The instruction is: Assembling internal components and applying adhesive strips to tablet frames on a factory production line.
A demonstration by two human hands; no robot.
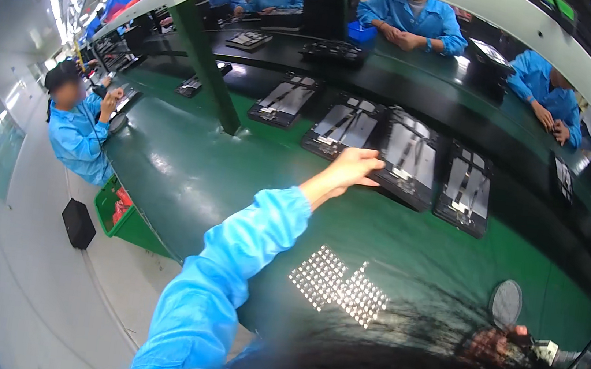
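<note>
My left hand (353,171) reaches forward and grips the near left corner of an opened tablet (411,154), thumb on top and fingers at its edge. That tablet is black with silver-grey battery panels and dark ribbon strips, and it sits slightly tilted between two similar tablets, one on the left (345,126) and one on the right (465,187). Dark hair covers much of my right hand (495,346) at the lower right. A small white part (546,352) is beside its fingertips; whether they hold it is unclear.
On the green bench (187,164) lie sheets of small shiny pieces (340,286) and a round pale disc (506,304). A green post (203,62) rises at the back left. More tablets (285,99) line the dark belt. Co-workers in blue sit opposite and at left. A green bin (135,231) stands below.
</note>
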